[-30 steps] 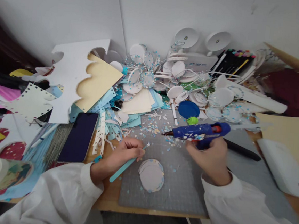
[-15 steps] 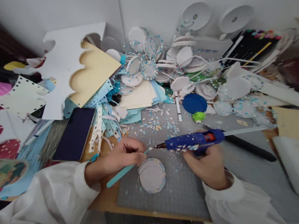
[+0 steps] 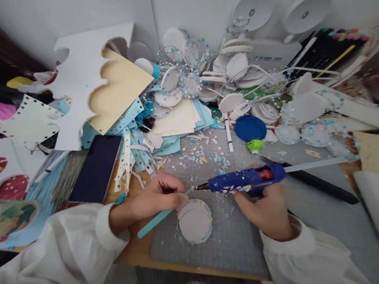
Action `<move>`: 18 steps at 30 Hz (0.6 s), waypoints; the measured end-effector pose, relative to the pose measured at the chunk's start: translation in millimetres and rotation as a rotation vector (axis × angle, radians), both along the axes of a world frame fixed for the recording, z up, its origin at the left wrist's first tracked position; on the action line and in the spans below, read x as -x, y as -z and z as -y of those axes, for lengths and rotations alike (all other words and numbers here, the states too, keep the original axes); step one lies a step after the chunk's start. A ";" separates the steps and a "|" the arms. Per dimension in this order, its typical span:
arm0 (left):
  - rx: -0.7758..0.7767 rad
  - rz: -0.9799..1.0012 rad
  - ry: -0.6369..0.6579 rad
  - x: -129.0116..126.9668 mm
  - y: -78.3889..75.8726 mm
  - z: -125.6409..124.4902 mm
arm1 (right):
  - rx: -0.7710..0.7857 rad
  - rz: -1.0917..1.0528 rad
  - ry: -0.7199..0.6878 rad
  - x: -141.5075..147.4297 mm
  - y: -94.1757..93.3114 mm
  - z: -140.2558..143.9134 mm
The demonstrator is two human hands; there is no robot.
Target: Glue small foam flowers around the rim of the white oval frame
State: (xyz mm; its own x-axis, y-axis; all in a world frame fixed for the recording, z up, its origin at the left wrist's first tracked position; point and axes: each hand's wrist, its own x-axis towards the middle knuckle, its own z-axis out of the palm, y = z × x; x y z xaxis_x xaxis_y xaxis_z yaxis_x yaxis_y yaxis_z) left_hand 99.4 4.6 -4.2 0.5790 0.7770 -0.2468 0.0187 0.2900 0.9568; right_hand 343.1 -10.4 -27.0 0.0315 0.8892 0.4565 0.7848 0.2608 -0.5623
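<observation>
Glue gun (image 3: 248, 178) is above mat (image 3: 236, 252), R hand (image 3: 266, 210) w/ fingers round its grip, nozzle (image 3: 202, 186) right by tip of teal stick (image 3: 156, 223) pinched in L hand (image 3: 158, 196) fingers, prob. slanted so ends meet.

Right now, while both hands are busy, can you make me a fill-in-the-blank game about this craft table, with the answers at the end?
1. The right hand holds a glue gun whose body is mostly coloured ____.
2. The left hand holds a thin teal stick, and the glue gun's tip points toward the picture's ____ edge.
3. The pale disc lies on a cutting mat coloured ____.
4. The small object just in front of the round lid is bright ____.

Missing words: blue; left; gray; green.
</observation>
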 end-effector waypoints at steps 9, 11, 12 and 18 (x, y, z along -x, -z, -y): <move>-0.004 -0.002 -0.004 -0.3 -1.1 -0.5 | -0.067 0.151 -0.043 -3.0 -6.4 -3.1; -0.014 0.002 -0.009 -0.2 0.1 -1.0 | -0.122 0.207 0.014 -8.3 -7.8 -4.1; -0.021 0.006 -0.016 -0.2 1.1 -1.2 | -0.138 0.238 0.064 -13.0 -8.2 -3.8; 0.016 0.053 -0.072 -0.8 8.4 0.1 | 0.000 0.364 0.380 -61.6 -7.0 13.3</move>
